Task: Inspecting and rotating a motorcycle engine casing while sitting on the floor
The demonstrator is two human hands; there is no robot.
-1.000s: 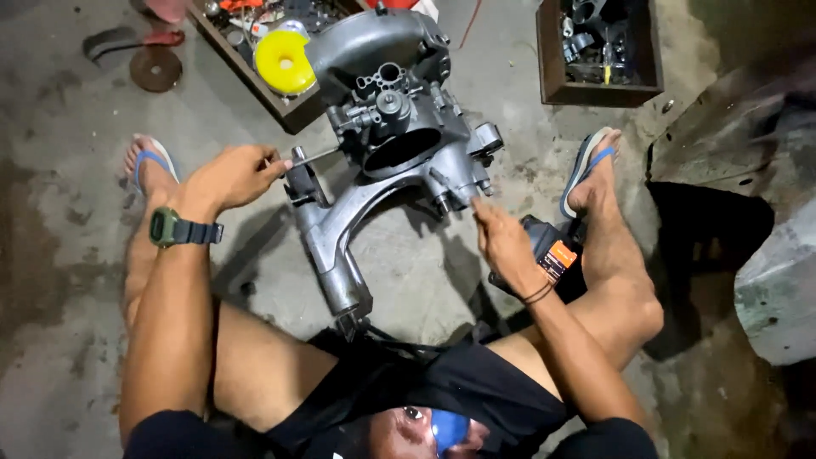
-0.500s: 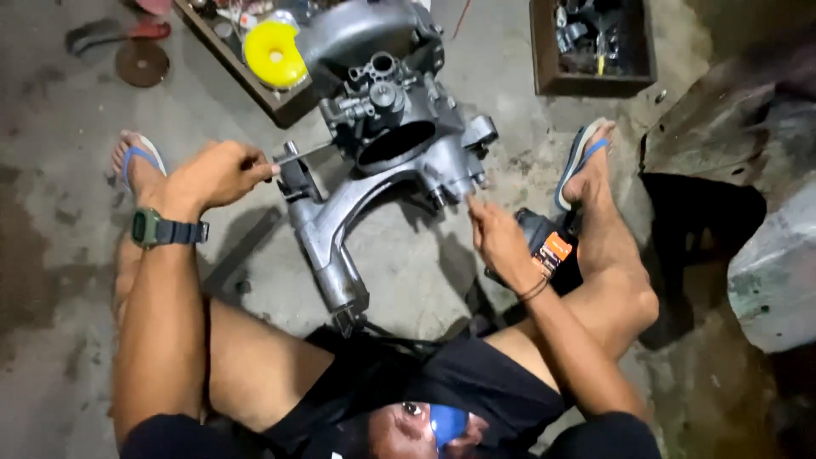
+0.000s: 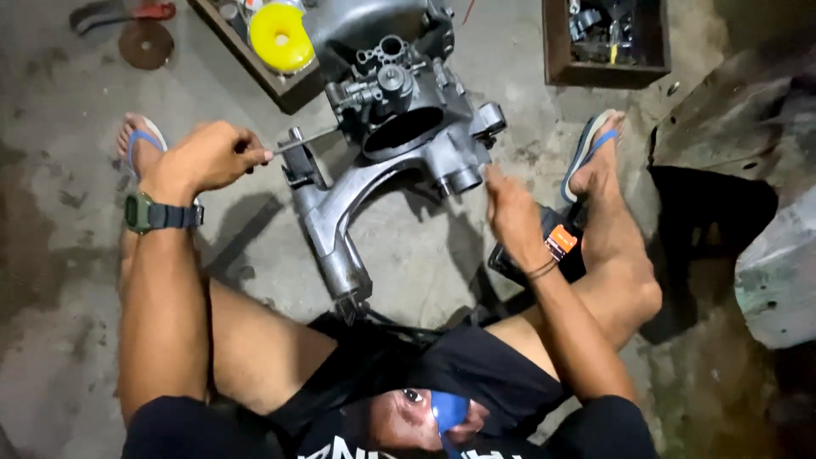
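A person sits on a stained concrete floor point(image 3: 68, 280) with legs spread around a grey scooter engine casing point(image 3: 387, 161), which lies on the floor between the knees, its long swing arm pointing back toward the lap. The left hand point(image 3: 208, 155), with a dark green wristwatch point(image 3: 149, 212) on the wrist, is closed in a fist around the handle of a thin metal tool point(image 3: 302, 141) whose shaft reaches across to the left side of the casing, near the carburettor point(image 3: 382, 85) mounted on top. The right hand point(image 3: 510, 212) rests just beside the casing's lower right boss; it is blurred, the fingers look loosely curled, and I cannot tell whether it has hold of anything. A black and orange power tool point(image 3: 552, 246) lies under that wrist, against the right foot. Both feet wear blue-strapped flip-flops point(image 3: 595, 144). Beyond the engine stands a wooden tray point(image 3: 263, 81) holding a yellow round plastic part point(image 3: 280, 36), and to the right a second wooden box point(image 3: 595, 72) of dark parts. A rusty disc point(image 3: 144, 42) and a red-handled tool point(image 3: 127, 13) lie at the top left.
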